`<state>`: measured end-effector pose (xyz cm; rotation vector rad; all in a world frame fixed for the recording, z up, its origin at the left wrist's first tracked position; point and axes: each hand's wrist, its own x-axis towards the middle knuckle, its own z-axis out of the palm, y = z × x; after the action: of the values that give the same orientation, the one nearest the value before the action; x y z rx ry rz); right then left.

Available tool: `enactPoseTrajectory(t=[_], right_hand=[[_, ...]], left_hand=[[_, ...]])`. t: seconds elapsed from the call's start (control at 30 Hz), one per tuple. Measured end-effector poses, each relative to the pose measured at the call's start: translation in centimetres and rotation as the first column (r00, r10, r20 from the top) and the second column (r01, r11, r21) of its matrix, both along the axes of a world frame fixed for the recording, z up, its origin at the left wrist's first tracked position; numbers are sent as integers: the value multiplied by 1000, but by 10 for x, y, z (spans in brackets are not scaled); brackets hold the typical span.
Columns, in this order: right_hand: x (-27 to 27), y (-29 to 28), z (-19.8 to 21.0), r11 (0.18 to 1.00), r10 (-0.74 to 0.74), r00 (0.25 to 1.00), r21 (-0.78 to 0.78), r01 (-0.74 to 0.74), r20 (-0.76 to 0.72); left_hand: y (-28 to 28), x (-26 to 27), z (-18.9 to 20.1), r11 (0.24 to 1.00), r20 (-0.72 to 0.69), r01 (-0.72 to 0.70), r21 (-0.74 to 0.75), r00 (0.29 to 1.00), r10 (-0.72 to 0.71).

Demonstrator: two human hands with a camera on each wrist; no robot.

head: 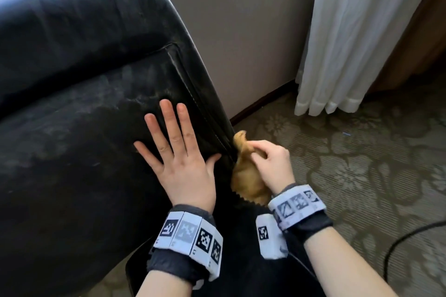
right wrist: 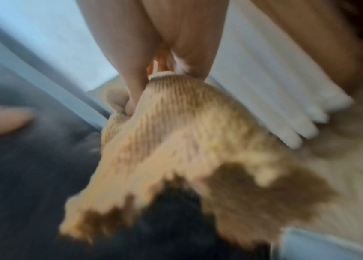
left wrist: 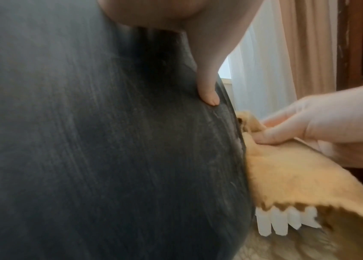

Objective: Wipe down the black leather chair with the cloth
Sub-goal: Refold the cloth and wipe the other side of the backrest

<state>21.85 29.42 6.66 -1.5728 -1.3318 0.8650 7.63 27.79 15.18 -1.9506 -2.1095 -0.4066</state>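
The black leather chair fills the left of the head view, its dusty back panel facing me. My left hand lies flat on that panel with fingers spread straight; its thumb presses near the seam. My right hand grips a tan cloth bunched against the chair's right side edge. In the left wrist view the cloth hangs from the right hand beside the leather. The right wrist view is blurred and shows the cloth under the fingers.
A grey wall stands just behind the chair, with a white curtain hanging to the right. Patterned carpet covers the floor. A dark cable runs across the carpet at lower right.
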Motion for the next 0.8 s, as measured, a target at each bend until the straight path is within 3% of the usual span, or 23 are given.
enactPoseTrajectory(t=[0.1, 0.23, 0.4, 0.47, 0.57, 0.67, 0.73, 0.8], right_hand=[[27, 1, 1, 993, -64, 992, -110, 53, -107], [9, -12, 2, 980, 197, 980, -18, -197, 19], [-8, -2, -13, 986, 145, 983, 69, -154, 115], [9, 3, -14, 990, 138, 986, 8, -139, 94], [44, 6, -17, 996, -20, 999, -87, 25, 49], [44, -7, -13, 999, 40, 993, -8, -41, -107], [20, -12, -16, 981, 177, 983, 90, -173, -38], [-1, -11, -29, 973, 183, 983, 141, -181, -5]], left_hand=[[-4, -2, -1, 999, -13, 20, 29, 1000, -19], [-6, 2, -1, 1000, -15, 5, 30, 1000, -5], [-17, 5, -19, 995, -13, 95, -17, 995, -95], [-18, 6, -29, 990, -17, 141, -22, 990, -142], [-16, 7, -43, 988, -14, 153, 24, 988, -152], [-17, 9, -61, 988, -19, 153, 34, 988, -152], [-20, 9, -74, 987, -30, 150, 56, 988, -148], [-24, 9, -81, 988, -17, 136, 74, 991, -135]])
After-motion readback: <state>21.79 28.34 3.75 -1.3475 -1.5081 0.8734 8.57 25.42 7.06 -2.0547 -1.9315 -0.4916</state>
